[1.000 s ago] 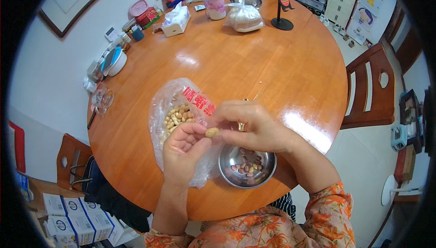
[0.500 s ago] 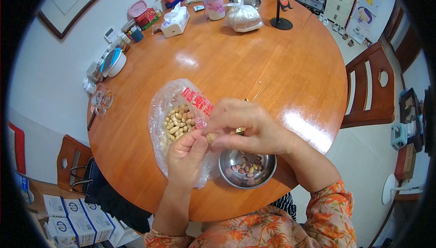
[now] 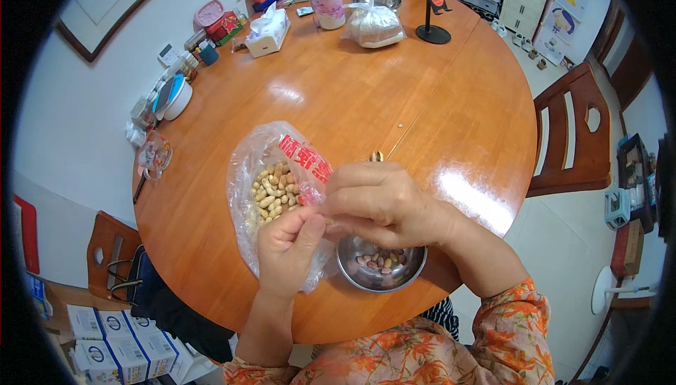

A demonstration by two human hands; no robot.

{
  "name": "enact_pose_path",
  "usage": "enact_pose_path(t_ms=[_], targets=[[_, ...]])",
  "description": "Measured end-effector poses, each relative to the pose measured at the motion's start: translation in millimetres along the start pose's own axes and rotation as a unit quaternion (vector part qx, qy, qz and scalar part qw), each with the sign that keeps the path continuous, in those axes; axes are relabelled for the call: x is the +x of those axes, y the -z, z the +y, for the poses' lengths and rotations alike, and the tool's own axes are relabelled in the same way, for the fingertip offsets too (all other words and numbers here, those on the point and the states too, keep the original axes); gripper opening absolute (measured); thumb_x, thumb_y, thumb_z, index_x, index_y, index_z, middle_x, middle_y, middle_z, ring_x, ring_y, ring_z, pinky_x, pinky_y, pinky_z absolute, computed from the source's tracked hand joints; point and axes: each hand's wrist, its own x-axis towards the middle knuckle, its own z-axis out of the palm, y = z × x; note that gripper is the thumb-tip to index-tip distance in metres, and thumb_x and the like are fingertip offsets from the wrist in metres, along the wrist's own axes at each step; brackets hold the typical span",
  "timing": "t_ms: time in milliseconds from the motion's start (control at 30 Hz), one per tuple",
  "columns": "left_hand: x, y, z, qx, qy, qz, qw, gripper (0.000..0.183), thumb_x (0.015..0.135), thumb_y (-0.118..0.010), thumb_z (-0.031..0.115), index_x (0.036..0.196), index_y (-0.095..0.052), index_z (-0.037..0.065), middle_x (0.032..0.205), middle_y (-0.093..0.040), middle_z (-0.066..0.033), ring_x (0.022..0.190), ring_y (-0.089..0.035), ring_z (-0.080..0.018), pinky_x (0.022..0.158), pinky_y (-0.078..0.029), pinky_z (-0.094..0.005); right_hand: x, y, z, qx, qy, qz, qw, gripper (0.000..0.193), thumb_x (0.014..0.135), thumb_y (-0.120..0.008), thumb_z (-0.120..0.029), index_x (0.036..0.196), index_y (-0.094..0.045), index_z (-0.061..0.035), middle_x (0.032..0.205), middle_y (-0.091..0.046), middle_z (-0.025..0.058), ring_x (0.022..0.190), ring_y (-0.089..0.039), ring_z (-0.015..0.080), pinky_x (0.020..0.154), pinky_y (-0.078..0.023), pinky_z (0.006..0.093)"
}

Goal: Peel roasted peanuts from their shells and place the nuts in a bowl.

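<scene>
My left hand (image 3: 287, 250) and my right hand (image 3: 391, 202) meet above the near part of the table, both with fingers pinched together. Between their fingertips is a peanut, now almost wholly covered by the fingers. Left of the hands lies an open clear plastic bag (image 3: 241, 174) with red print, holding many unshelled peanuts (image 3: 267, 193). Below my right hand stands a steel bowl (image 3: 384, 288) with several shelled reddish peanut kernels (image 3: 380, 261) in it. Just beyond my right hand a shiny gold-coloured object (image 3: 377, 156) shows in part.
The round wooden table (image 3: 338, 96) carries a tissue box (image 3: 267, 36), a lidded purple cup (image 3: 327, 8), a tied plastic bag (image 3: 374, 29) and a black stand (image 3: 433, 33) at its far side. A glass cup (image 3: 156, 154) sits at the left edge; a wooden chair (image 3: 574, 131) stands right.
My right hand's fingers have closed in over the left fingertips, covering the peanut that showed between them before. The bag and bowl stay in place on the table.
</scene>
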Motion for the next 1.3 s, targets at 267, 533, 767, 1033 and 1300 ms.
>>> enact_pose_path(t_ms=[267, 533, 767, 1033, 1300], targets=[[-4.8, 13.1, 0.7, -0.063, 0.023, -0.017, 0.998, 0.025, 0.1, -0.06, 0.012, 0.113, -0.067, -0.008, 0.096, -0.072, -0.0087, 0.086, -0.067, -0.0129, 0.077, -0.054, -0.0254, 1.9, -2.2, -3.7, -0.021, 0.032, -0.001, 0.999, 0.025, 0.072, -0.079, -0.006, 0.094, -0.067, -0.0005, 0.088, -0.065, 0.0122, 0.079, -0.066, 0.0303, 0.066, -0.053, 0.0377], [0.4, 6.6, 6.1, -0.073, 0.064, -0.044, 0.994, 0.024, 0.098, -0.06, 0.009, 0.113, -0.067, -0.009, 0.094, -0.073, -0.0114, 0.082, -0.068, -0.0142, 0.076, -0.056, -0.027, -1.6, 3.5, 3.5, 0.017, 0.011, -0.032, 0.999, 0.018, 0.075, -0.076, -0.009, 0.088, -0.065, -0.0024, 0.085, -0.061, 0.0098, 0.077, -0.065, 0.03, 0.066, -0.052, 0.0374], [-5.0, 6.6, 8.7, -0.12, 0.088, -0.039, 0.988, 0.039, 0.097, -0.063, 0.024, 0.111, -0.064, -0.012, 0.087, -0.071, -0.0137, 0.074, -0.069, -0.0187, 0.067, -0.056, -0.0293, 2.1, 13.9, 8.1, 0.182, -0.054, -0.061, 0.98, 0.015, 0.081, -0.078, -0.01, 0.089, -0.069, -0.0007, 0.087, -0.066, 0.0114, 0.083, -0.067, 0.0258, 0.071, -0.051, 0.0337], [-5.0, 11.4, 7.1, -0.118, 0.089, -0.048, 0.988, 0.028, 0.097, -0.062, 0.016, 0.11, -0.067, -0.009, 0.087, -0.072, -0.013, 0.075, -0.068, -0.0168, 0.07, -0.056, -0.0286, -2.2, 24.7, 20.5, 0.322, -0.093, -0.094, 0.938, 0.018, 0.08, -0.078, -0.008, 0.095, -0.072, 0.0014, 0.09, -0.068, 0.0083, 0.089, -0.065, 0.0201, 0.079, -0.05, 0.0333], [1.0, 10.0, 5.1, -0.072, 0.059, -0.016, 0.995, 0.021, 0.097, -0.062, 0.009, 0.11, -0.068, -0.005, 0.087, -0.073, -0.0111, 0.078, -0.068, -0.014, 0.075, -0.056, -0.0266, -7.6, 42.0, 27.5, 0.232, -0.14, -0.255, 0.928, 0.024, 0.086, -0.077, -0.022, 0.096, -0.073, -0.0014, 0.097, -0.072, 0.0083, 0.087, -0.064, 0.0198, 0.072, -0.05, 0.0309]])
